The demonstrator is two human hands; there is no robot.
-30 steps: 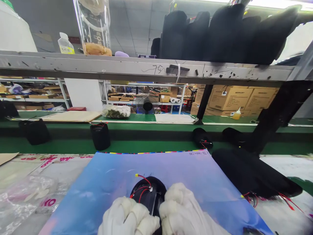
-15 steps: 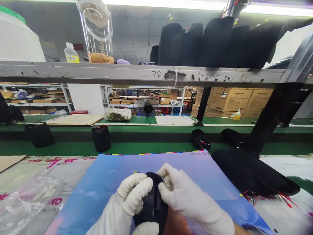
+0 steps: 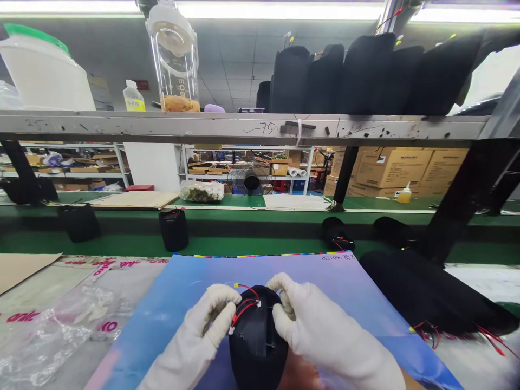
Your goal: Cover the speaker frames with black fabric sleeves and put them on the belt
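While left grip (image 3: 203, 324) and right grip (image 3: 304, 313) clasp black casing (image 3: 257, 349), squeeze bottle (image 3: 405, 193) — yellow liquid (image 3: 403, 198)

LIGHT: bright; overhead strip lights (image 3: 280, 10) blown out | GLARE: plastic film (image 3: 49, 341) | SHADOW: shelf (image 3: 219, 128) underside | EDGES: stretched

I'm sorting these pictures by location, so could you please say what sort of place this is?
Probably an assembly workshop, judging by the wired black unit in front, similar units on the shelf, and stacked cartons behind.
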